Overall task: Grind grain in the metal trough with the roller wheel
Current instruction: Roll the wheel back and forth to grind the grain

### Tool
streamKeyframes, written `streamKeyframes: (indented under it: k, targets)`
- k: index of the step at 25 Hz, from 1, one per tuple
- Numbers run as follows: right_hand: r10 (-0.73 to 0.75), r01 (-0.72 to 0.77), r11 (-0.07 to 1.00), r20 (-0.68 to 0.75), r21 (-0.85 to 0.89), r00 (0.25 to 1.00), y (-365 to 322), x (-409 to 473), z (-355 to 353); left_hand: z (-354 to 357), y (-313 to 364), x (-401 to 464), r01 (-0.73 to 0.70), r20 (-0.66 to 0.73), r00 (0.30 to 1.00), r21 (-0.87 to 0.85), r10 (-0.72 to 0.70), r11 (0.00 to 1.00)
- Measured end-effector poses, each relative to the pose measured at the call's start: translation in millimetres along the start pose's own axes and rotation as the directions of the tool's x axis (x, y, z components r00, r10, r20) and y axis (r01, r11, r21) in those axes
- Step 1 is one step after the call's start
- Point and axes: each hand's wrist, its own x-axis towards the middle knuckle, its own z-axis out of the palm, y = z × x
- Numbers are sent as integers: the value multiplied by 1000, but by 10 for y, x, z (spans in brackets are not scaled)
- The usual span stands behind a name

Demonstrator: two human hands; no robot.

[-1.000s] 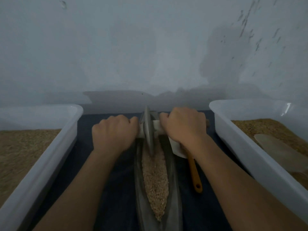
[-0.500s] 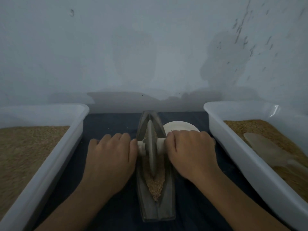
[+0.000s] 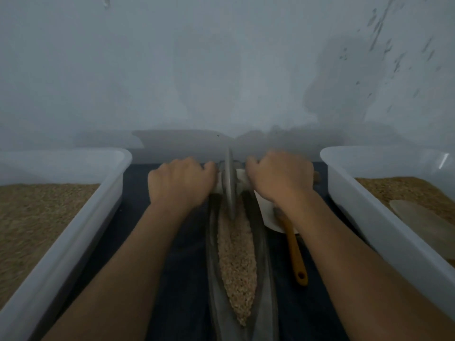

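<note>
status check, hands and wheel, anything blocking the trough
Left hand and right hand both gripping the axle. Roller wheel upright at trough's far end, grain exposed behind it. Nothing blocking; orange-handled tool lies alongside.

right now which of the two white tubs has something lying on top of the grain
The white tub on the right: a pale flat scoop lies on its grain. The left tub shows only bare grain.

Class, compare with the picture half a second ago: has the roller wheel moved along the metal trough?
Yes. The roller wheel has rolled away from the person to the far end of the metal trough, uncovering the grain nearer the camera.
</note>
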Motion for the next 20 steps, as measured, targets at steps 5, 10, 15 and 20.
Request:
streamKeyframes:
  k: [5, 10, 15, 20]
  targets:
    - [-140, 131, 986, -77, -102, 987, -49, -260, -59, 59, -61, -391, -113, -110, 986, 101, 124, 988]
    - [-205, 195, 974, -85, -115, 975, 81, -1087, -292, -76, -65, -1085, -174, -236, 955, 45, 179, 984]
    - [-281, 259, 955, -161, -142, 946, 93, -1224, -307, -90, -112, -1277, -189, -269, 951, -99, 156, 977]
    - [-197, 195, 972, -1, -132, 980, 20, -483, -80, -31, 18, -560, -149, -188, 968, 89, 164, 985]
